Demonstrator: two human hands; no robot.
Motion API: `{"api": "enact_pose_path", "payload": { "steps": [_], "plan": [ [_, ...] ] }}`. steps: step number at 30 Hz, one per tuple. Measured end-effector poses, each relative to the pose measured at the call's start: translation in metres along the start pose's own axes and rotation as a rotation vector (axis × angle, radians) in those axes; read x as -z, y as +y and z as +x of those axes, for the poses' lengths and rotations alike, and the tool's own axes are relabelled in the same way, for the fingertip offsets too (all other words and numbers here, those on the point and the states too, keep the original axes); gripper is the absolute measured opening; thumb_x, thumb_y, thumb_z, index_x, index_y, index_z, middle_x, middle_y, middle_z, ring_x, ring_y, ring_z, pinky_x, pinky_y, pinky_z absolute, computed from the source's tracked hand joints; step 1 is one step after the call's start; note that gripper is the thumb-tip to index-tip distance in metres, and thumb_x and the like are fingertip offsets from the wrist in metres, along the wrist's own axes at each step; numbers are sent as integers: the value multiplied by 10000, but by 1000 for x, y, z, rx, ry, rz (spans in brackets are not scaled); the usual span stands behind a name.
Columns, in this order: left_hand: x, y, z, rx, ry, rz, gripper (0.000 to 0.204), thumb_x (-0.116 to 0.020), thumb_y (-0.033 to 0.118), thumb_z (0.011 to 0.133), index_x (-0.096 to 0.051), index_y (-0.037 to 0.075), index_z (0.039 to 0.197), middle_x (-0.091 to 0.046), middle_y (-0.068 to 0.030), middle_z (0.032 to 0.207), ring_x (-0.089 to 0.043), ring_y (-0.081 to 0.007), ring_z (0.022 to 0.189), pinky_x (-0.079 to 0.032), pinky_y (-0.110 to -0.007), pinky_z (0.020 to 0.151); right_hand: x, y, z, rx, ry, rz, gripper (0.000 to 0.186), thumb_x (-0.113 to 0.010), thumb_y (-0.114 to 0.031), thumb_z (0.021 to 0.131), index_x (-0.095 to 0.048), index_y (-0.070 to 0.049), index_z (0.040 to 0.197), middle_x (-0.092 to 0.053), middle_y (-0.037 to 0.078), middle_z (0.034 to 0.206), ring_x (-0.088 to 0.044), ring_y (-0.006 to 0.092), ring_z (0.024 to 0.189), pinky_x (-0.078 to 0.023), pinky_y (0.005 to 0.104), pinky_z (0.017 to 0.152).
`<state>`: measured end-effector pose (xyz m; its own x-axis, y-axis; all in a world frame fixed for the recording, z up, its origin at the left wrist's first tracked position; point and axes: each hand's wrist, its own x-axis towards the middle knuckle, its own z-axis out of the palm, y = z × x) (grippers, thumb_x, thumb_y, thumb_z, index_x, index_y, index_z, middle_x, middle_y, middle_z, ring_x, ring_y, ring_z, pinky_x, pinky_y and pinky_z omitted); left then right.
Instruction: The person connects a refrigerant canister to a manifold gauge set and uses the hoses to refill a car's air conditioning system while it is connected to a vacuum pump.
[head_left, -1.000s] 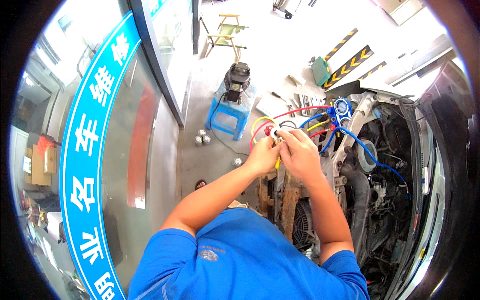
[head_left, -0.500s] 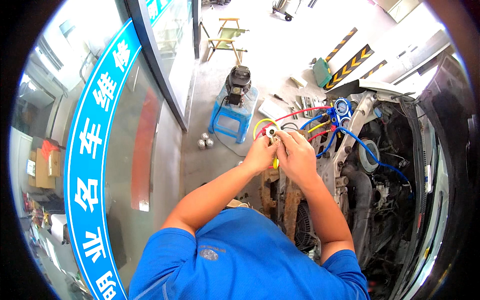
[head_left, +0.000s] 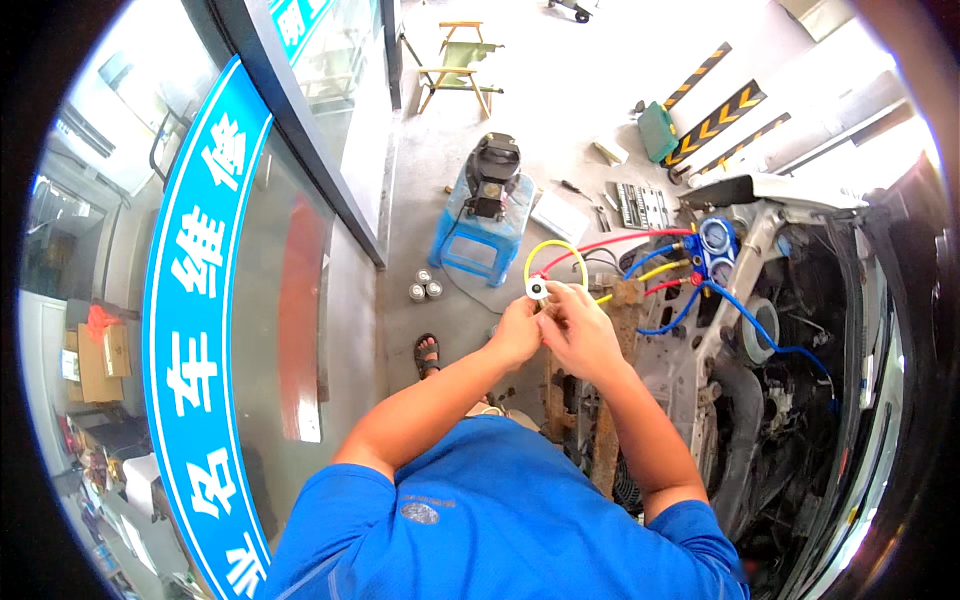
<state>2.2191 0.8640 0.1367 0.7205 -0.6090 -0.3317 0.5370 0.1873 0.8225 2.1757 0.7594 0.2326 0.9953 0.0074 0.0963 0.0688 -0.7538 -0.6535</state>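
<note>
Both hands meet in front of my chest around a small fitting with a round white face and a dark centre (head_left: 537, 288). My left hand (head_left: 517, 334) is closed on it from below left. On its right side, my right hand (head_left: 580, 327) has bent fingers against it. A yellow hose (head_left: 556, 243) loops just behind the fitting; where it ends is hidden by my fingers. Beyond my right hand, a blue manifold gauge set (head_left: 713, 250) with two round dials rests at the car's front edge. Red, yellow and blue hoses run from it.
An open engine bay (head_left: 770, 400) lies along my right. Ahead, a black pump-like machine (head_left: 494, 172) sits on a blue plastic stool (head_left: 477, 252). Several small cans (head_left: 424, 288) stand on the floor near a glass wall with a blue sign band (head_left: 195, 330). A folding chair (head_left: 460, 65) stands farther off.
The view has shifted, and a sandalled foot now shows below the cans. My right fingers have shifted a little at the fitting; both hands stay on it. The yellow loop stands more open behind it.
</note>
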Motion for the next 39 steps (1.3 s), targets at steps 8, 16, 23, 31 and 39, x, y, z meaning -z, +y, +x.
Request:
{"api": "enact_pose_path", "payload": {
  "steps": [8, 16, 23, 31, 39],
  "plan": [
    [59, 7, 39, 57, 69, 313, 287, -535, 286, 956, -575, 25, 1069, -611, -35, 897, -580, -108, 833, -484, -294, 750, -79, 70, 13, -229, 24, 88, 485, -703, -170, 773, -525, 2, 1190, -586, 197, 1128, -573, 313, 1070, -451, 392, 894],
    [92, 13, 85, -43, -9, 43, 329, -542, 246, 959, -554, 40, 1215, -613, -27, 1034, -547, -93, 947, -438, -272, 855, -91, 86, 87, -324, 20, 220, 186, -591, -138, 899, -571, 17, 999, -599, 82, 808, -551, 137, 748, -458, 285, 696],
    [170, -27, 89, 203, 144, -626, 286, -437, 324, 995, -525, 102, 1155, -587, -58, 1179, -612, -208, 1009, -498, -364, 809, -156, 113, 99, -257, 169, 280, 143, -650, -36, 771, -584, -20, 897, -577, 121, 813, -601, 242, 775, -481, 335, 717],
    [255, -115, 97, 121, 190, -855, 303, -392, 316, 1005, -501, 106, 1194, -508, -110, 1303, -567, -308, 1127, -495, -431, 898, -359, 253, 90, -521, -554, 148, 310, -618, -244, 814, -559, -18, 1018, -612, 217, 966, -599, 399, 880, -484, 438, 713],
    [324, -211, 140, 68, 145, -856, 342, -550, 325, 936, -570, 47, 1134, -540, -149, 1073, -577, -237, 853, -470, -353, 724, -660, 446, 140, -642, -451, -5, 926, -762, -192, 681, -214, -44, 1413, -349, 247, 1372, -385, 406, 1251, -376, 451, 1020]
  ]
}}
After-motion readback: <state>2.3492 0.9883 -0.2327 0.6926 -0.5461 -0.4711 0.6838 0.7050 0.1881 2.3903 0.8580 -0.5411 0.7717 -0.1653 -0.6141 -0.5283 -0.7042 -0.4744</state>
